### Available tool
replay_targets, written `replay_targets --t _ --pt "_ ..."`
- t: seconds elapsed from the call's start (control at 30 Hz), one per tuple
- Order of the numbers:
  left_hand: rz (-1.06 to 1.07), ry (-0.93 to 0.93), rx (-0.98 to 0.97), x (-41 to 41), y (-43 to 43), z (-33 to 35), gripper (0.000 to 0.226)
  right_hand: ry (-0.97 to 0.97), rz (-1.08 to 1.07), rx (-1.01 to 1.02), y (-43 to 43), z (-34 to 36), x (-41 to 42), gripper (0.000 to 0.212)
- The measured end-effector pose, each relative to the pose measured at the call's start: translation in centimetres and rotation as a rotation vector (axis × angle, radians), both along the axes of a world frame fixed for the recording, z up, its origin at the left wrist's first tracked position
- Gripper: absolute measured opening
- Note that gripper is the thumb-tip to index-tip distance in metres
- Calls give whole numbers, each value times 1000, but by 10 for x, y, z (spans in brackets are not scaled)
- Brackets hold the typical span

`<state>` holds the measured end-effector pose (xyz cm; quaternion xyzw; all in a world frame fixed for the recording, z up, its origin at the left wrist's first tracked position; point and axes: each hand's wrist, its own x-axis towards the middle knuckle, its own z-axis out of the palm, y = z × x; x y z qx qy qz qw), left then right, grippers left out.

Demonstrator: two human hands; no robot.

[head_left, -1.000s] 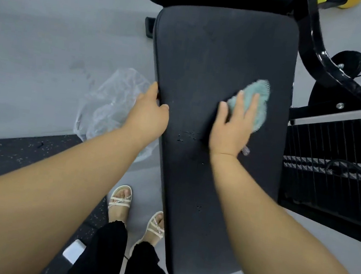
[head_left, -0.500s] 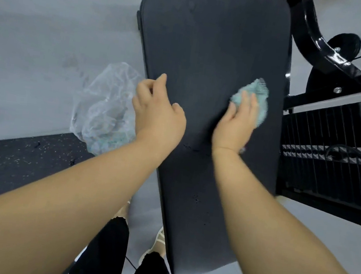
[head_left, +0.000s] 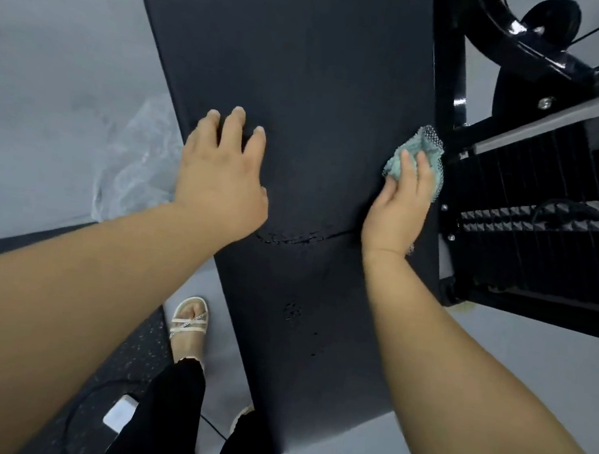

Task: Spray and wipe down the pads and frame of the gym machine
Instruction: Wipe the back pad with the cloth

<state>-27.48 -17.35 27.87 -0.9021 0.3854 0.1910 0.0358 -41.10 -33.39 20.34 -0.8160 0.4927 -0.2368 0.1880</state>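
"Bunching the cloth (head_left: 418, 154) under its fingers, the right hand (head_left: 398, 208) is pressing it onto the right edge of the pad (head_left: 311, 58), isn't it?"

"Yes, it is gripping the cloth there. The left hand (head_left: 221, 175) is lying flat on the pad near the left edge, fingers spread, holding nothing."

"How is the cloth likely handling?"

"It is looking light, soft and limp, so it is best being held as a wad under the palm. The pad is looking firm, and the droplets (head_left: 289, 235) between the wrists are probably making it slick."

"And room?"

"The right hand is working just beside the black frame (head_left: 539, 41) and the weight stack (head_left: 539, 226), so knuckles are risking a knock. Open pad is lying above and leftward; a plastic bag (head_left: 140, 162) is sitting on the floor past the left edge."
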Motion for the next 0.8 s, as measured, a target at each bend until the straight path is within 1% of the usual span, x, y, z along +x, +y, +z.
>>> replay_targets --t 0.03,0.07,0.1,0.17,0.23,0.27,0.3,0.33,0.37,0.43,0.47,0.5,0.53,0.6,0.7,0.77,0.8 --pt "2 -4 14 -2 -1 0 71 -51 -98 23 10 2 17 37" --pt "8 -7 19 -2 -3 -1 71 -78 -116 8 24 3 34 38" --pt "13 -10 15 -2 -4 0 71 -76 -37 -17 41 5 48 40" --pt "5 -10 3 1 -2 1 69 -13 300 -66 72 10 58 41" --pt "-22 -10 -8 7 1 3 68 49 626 -165 62 10 45 39" --pt "-35 -2 -4 10 3 4 68 80 730 -224 41 9 35 42" --pt "-40 12 0 12 5 6 67 117 758 -255 18 6 23 46" --pt "-38 30 2 14 5 8 67 142 689 -233 -6 7 13 48" --pt "-37 49 8 15 5 11 67 146 531 -162 -28 9 5 47" --pt "-41 83 10 17 3 15 66 79 108 50 -53 17 8 42" --pt "-38 99 6 18 2 16 66 53 -50 116 -53 20 19 42" --pt "-30 119 1 19 1 17 65 59 -128 124 -46 22 35 42" --pt "-19 139 -7 20 0 18 64 45 -143 105 -35 23 53 41" --pt "9 169 -28 24 -1 18 59 -3 -36 32 -3 26 93 40" --pt "17 207 -99 37 1 20 47 -18 252 -84 59 28 136 41" --pt "31 259 -175 43 7 20 38 -8 483 -147 65 32 135 41" --pt "90 280 -236 48 10 21 34 15 591 -194 52 32 127 38"
